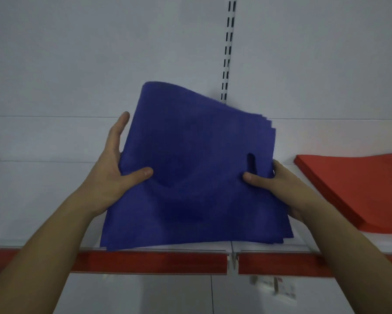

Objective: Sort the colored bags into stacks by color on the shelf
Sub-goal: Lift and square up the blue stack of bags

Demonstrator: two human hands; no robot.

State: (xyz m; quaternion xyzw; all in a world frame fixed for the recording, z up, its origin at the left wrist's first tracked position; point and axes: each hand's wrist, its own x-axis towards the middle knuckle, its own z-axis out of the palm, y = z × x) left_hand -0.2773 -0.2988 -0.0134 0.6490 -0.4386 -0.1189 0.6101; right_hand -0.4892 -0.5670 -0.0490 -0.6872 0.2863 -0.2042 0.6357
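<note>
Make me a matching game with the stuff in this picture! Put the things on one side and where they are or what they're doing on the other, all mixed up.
Things:
1. blue bags
2. red bags
3. left hand
4. shelf edge strip

Places or states:
A. lying flat in a stack on the right of the shelf
B. running red along the shelf front, below the bags
C. held up in both hands, far edge curled
D. gripping the blue stack's left side, thumb on top

Pairs: 1-C, 2-A, 3-D, 4-B
</note>
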